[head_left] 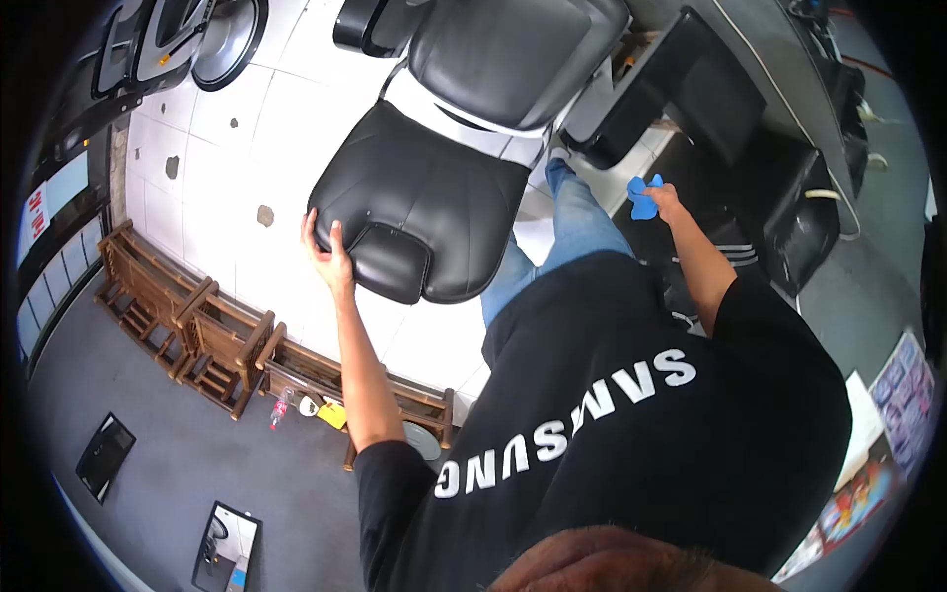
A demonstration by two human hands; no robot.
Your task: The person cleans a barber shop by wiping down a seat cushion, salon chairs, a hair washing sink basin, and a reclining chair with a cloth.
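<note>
My left hand (332, 264) grips the left edge of a black padded salon chair's backrest (424, 183), beside its headrest (392, 261). The thumb lies on the top side and the other fingers curl around the rim. Out to the right, my right hand (668, 202) is closed on a crumpled blue cloth (643, 197), held in the air away from the chair. Beyond the backrest shows the chair's wide black seat (513, 54).
A black sofa (789, 212) stands close on the right. Wooden benches (212, 331) line the left side, with a plastic bottle (280, 407) on one. Another chair's round metal base (232, 44) is at the upper left. White floor tiles (212, 212) have dark patches.
</note>
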